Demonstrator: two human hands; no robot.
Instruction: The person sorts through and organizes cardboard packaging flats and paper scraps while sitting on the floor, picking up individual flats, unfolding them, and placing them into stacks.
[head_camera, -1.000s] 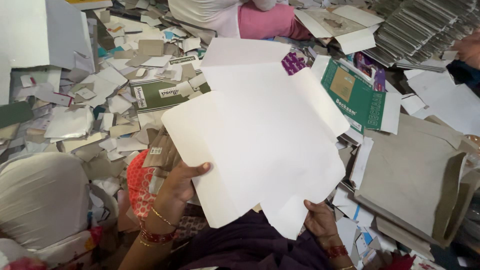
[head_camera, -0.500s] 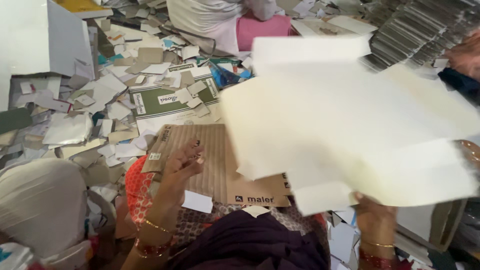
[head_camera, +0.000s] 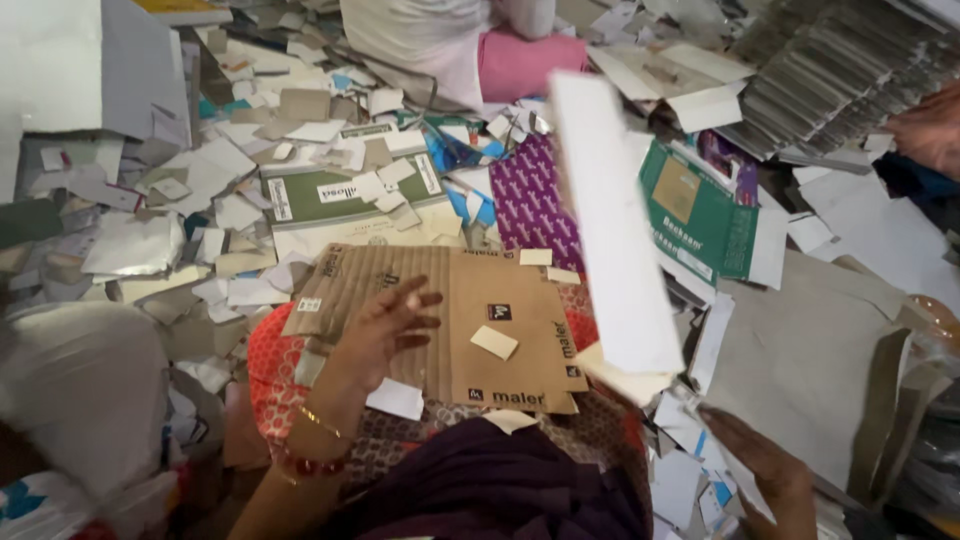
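Note:
My left hand (head_camera: 385, 325) hovers with fingers spread just over a brown corrugated cardboard sheet (head_camera: 500, 300) that lies flat across my lap. It holds nothing. A large white card sheet (head_camera: 612, 230) stands almost edge-on in the air to the right of the cardboard, its lower corner near the cardboard's right edge. My right hand (head_camera: 760, 470) is low at the bottom right, fingers stretched out, a little apart from that sheet's lower corner. A small white paper scrap (head_camera: 495, 342) rests on the cardboard.
Paper and card offcuts (head_camera: 230, 190) litter the floor all around. A green printed carton (head_camera: 700, 215) and a purple patterned sheet (head_camera: 535, 195) lie beyond the cardboard. Grey boards (head_camera: 820, 350) sit right, stacked corrugated sheets (head_camera: 840, 70) far right. Another person in white and pink (head_camera: 470, 50) sits opposite.
The white sheet swung from my left to my right and turned edge-on. My left hand let go of it and now hovers over the uncovered brown cardboard. My right hand dropped lower.

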